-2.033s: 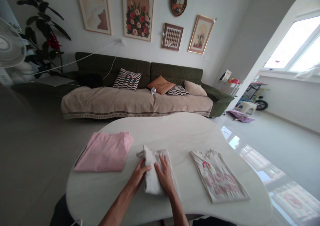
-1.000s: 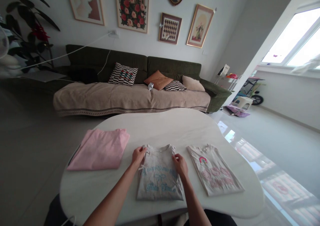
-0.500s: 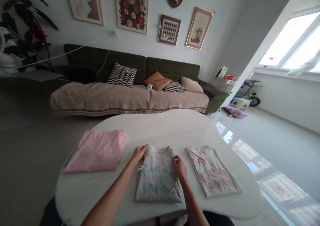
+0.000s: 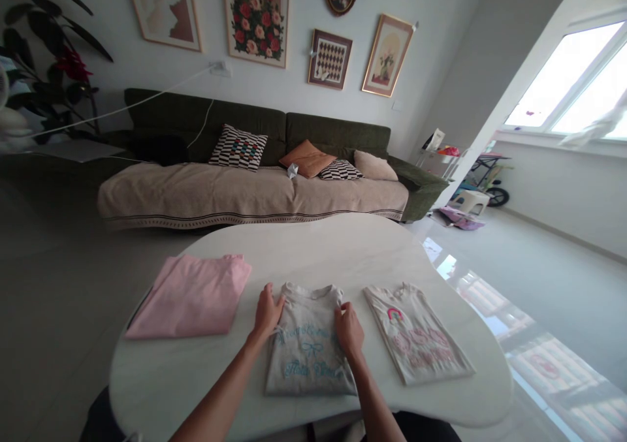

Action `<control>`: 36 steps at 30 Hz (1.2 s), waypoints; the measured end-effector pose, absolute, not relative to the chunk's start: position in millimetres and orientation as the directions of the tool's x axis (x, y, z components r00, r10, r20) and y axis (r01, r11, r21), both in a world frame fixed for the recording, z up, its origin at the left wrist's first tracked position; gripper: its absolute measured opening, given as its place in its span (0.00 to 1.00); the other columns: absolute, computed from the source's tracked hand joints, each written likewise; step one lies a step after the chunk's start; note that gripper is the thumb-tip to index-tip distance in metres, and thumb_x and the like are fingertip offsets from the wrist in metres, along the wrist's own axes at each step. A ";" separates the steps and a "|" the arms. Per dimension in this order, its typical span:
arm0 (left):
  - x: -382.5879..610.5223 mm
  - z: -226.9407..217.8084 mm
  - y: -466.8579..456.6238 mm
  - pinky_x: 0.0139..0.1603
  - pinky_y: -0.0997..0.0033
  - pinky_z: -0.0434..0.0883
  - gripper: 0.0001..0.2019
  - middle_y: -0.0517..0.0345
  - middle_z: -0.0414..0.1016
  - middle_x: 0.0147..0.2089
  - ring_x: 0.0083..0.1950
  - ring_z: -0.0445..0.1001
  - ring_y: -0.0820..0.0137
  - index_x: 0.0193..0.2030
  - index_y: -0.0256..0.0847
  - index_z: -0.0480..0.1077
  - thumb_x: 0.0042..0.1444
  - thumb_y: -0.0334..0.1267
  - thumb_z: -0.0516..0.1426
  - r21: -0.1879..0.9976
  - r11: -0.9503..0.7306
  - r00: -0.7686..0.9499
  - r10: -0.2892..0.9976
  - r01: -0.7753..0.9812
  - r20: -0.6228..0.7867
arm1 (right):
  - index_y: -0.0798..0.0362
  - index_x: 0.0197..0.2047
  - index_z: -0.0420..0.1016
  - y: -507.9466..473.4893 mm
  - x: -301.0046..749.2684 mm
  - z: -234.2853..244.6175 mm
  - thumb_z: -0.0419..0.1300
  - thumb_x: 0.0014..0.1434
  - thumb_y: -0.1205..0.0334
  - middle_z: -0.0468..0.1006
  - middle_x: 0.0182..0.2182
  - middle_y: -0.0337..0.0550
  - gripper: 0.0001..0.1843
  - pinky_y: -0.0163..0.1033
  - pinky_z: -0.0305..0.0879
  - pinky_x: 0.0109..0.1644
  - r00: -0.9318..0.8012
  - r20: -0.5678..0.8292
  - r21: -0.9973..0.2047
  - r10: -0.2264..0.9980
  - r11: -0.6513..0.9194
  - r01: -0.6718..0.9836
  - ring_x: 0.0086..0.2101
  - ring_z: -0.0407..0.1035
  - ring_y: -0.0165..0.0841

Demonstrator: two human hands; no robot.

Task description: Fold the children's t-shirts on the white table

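Note:
A folded grey-white T-shirt [image 4: 311,344] with blue lettering and a small bow print lies flat on the white table [image 4: 313,246] in front of me. My left hand [image 4: 267,313] rests at its upper left edge, thumb and fingers apart and touching the side of the cloth. At the opposite edge, below the collar, my right hand [image 4: 349,330] has its fingers curled in on the fabric. To the right lies another folded white T-shirt [image 4: 418,337] with a rainbow and pink lettering. A folded pink garment [image 4: 196,295] is on the left.
Beyond the table stands a dark green sofa [image 4: 337,128] with a beige cover [image 4: 245,194] and several cushions. A plant [image 4: 49,31] is at the far left. On the right, a white stool [image 4: 470,202] and a cart [image 4: 441,158] stand on the floor.
My left hand has slid off the shirt's left shoulder corner, slightly left and down, and its fingers have opened. The right hand stays at the right edge, barely shifted.

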State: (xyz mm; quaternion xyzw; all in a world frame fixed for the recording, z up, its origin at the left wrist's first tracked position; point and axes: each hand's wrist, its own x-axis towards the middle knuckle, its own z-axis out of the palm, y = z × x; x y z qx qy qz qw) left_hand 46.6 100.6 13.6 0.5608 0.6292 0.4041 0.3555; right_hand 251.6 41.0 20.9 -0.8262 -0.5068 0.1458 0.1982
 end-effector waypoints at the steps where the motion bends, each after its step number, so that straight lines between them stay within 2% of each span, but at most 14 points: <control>1: 46.9 12.2 93.7 0.57 0.58 0.57 0.24 0.43 0.61 0.58 0.61 0.56 0.61 0.56 0.35 0.57 0.51 0.36 0.52 0.888 -0.029 -0.106 0.991 0.459 0.087 | 0.53 0.52 0.61 40.6 248.6 21.9 0.37 0.60 0.56 0.71 0.45 0.49 0.22 0.38 0.61 0.39 0.440 -0.005 -0.475 0.898 -0.390 0.789 0.41 0.69 0.35; 4: 51.7 5.3 71.5 0.62 0.55 0.49 0.26 0.48 0.47 0.66 0.66 0.43 0.62 0.61 0.40 0.51 0.55 0.41 0.48 0.688 -0.327 0.153 0.940 0.648 0.304 | 0.56 0.61 0.50 42.3 239.5 20.0 0.36 0.60 0.61 0.57 0.59 0.50 0.26 0.39 0.53 0.54 0.316 0.141 -0.421 0.938 -0.232 0.877 0.56 0.54 0.34; 7: 58.8 -1.4 57.3 0.60 0.44 0.45 0.30 0.49 0.42 0.67 0.66 0.40 0.57 0.64 0.43 0.46 0.55 0.46 0.47 0.450 -0.404 0.363 0.914 0.796 0.178 | 0.56 0.64 0.44 47.8 234.2 12.0 0.37 0.60 0.58 0.44 0.63 0.45 0.29 0.44 0.39 0.61 0.155 0.110 -0.309 0.982 -0.114 0.944 0.62 0.34 0.33; 11: 62.1 -2.6 54.5 0.58 0.39 0.43 0.33 0.49 0.37 0.68 0.67 0.38 0.55 0.64 0.44 0.44 0.53 0.48 0.49 0.369 -0.330 0.340 0.940 0.869 0.039 | 0.52 0.65 0.36 51.9 235.2 6.1 0.37 0.60 0.53 0.39 0.64 0.41 0.31 0.49 0.39 0.60 0.150 -0.044 -0.302 0.988 -0.156 0.940 0.62 0.30 0.33; 14: 56.3 -5.4 49.1 0.59 0.47 0.49 0.34 0.45 0.41 0.67 0.66 0.43 0.55 0.64 0.38 0.47 0.51 0.48 0.50 0.420 -0.326 0.322 0.943 0.847 0.084 | 0.57 0.65 0.38 40.5 238.6 8.7 0.41 0.58 0.54 0.43 0.64 0.48 0.34 0.46 0.44 0.59 0.201 0.001 -0.349 0.980 -0.188 0.918 0.62 0.36 0.37; 17: 46.5 -14.8 34.4 0.58 0.57 0.57 0.28 0.39 0.57 0.60 0.61 0.57 0.58 0.59 0.32 0.56 0.53 0.45 0.47 0.541 -0.279 0.187 0.957 0.793 0.220 | 0.68 0.61 0.48 16.0 241.3 10.4 0.46 0.56 0.54 0.59 0.56 0.62 0.35 0.42 0.51 0.56 0.370 0.035 -0.418 0.928 -0.323 0.849 0.56 0.53 0.43; 19: 41.2 -18.9 24.6 0.55 0.59 0.61 0.25 0.40 0.66 0.52 0.55 0.64 0.59 0.54 0.31 0.61 0.53 0.44 0.47 0.641 -0.233 0.087 0.964 0.731 0.251 | 0.68 0.55 0.58 0.6 242.5 10.0 0.48 0.54 0.54 0.69 0.46 0.62 0.30 0.41 0.56 0.50 0.442 -0.018 -0.472 0.897 -0.397 0.787 0.49 0.63 0.45; 21: 38.8 -15.9 18.8 0.53 0.60 0.63 0.23 0.42 0.70 0.46 0.51 0.67 0.58 0.49 0.32 0.64 0.49 0.45 0.50 0.746 -0.134 0.009 0.986 0.652 0.169 | 0.63 0.48 0.64 -7.5 243.6 10.0 0.49 0.54 0.53 0.74 0.38 0.57 0.25 0.40 0.61 0.43 0.456 -0.068 -0.511 0.887 -0.424 0.748 0.41 0.68 0.44; 23: 39.5 -4.6 17.6 0.51 0.61 0.65 0.23 0.43 0.72 0.44 0.49 0.69 0.57 0.45 0.33 0.65 0.44 0.46 0.55 0.861 0.041 -0.044 0.999 0.507 -0.022 | 0.59 0.41 0.69 -7.2 245.2 11.8 0.50 0.53 0.53 0.76 0.32 0.52 0.19 0.38 0.62 0.36 0.444 -0.085 -0.538 0.892 -0.416 0.733 0.35 0.70 0.41; 25: 43.6 12.1 18.6 0.48 0.63 0.66 0.23 0.44 0.73 0.42 0.47 0.71 0.58 0.43 0.33 0.66 0.43 0.47 0.56 0.933 0.260 0.032 0.961 0.248 -0.276 | 0.56 0.34 0.71 -1.6 248.2 16.4 0.50 0.52 0.54 0.76 0.28 0.49 0.15 0.36 0.61 0.33 0.421 -0.083 -0.569 0.903 -0.390 0.724 0.32 0.71 0.38; 26: 47.1 21.1 18.9 0.46 0.64 0.68 0.22 0.45 0.74 0.41 0.45 0.72 0.59 0.42 0.33 0.67 0.43 0.47 0.56 0.924 0.366 0.113 0.919 0.106 -0.377 | 0.55 0.32 0.71 1.7 250.9 20.0 0.50 0.52 0.55 0.77 0.29 0.48 0.14 0.35 0.61 0.33 0.406 -0.071 -0.584 0.911 -0.368 0.723 0.32 0.71 0.37; 28: 58.6 37.9 18.5 0.43 0.65 0.69 0.22 0.48 0.75 0.40 0.42 0.74 0.61 0.45 0.36 0.66 0.44 0.45 0.57 0.854 0.507 0.250 0.848 -0.121 -0.468 | 0.54 0.35 0.72 7.0 261.2 29.2 0.49 0.52 0.57 0.77 0.33 0.48 0.14 0.34 0.61 0.36 0.383 -0.025 -0.613 0.924 -0.317 0.724 0.36 0.71 0.36; 32: 106.8 62.3 17.1 0.41 0.68 0.69 0.33 0.56 0.74 0.43 0.41 0.74 0.66 0.57 0.45 0.55 0.42 0.36 0.59 0.807 0.497 0.333 0.856 -0.318 -0.395 | 0.57 0.50 0.67 8.4 314.2 51.1 0.46 0.54 0.56 0.73 0.45 0.51 0.24 0.37 0.60 0.46 0.414 0.075 -0.647 0.907 -0.271 0.713 0.47 0.66 0.38; 36: 185.3 74.6 22.8 0.39 0.71 0.69 0.42 0.59 0.71 0.48 0.42 0.72 0.68 0.62 0.52 0.44 0.41 0.32 0.58 0.852 0.448 0.489 0.827 -0.271 -0.279 | 0.58 0.53 0.65 3.9 404.5 67.0 0.47 0.50 0.51 0.73 0.47 0.51 0.30 0.40 0.60 0.49 0.495 0.147 -0.672 0.856 -0.281 0.685 0.48 0.66 0.41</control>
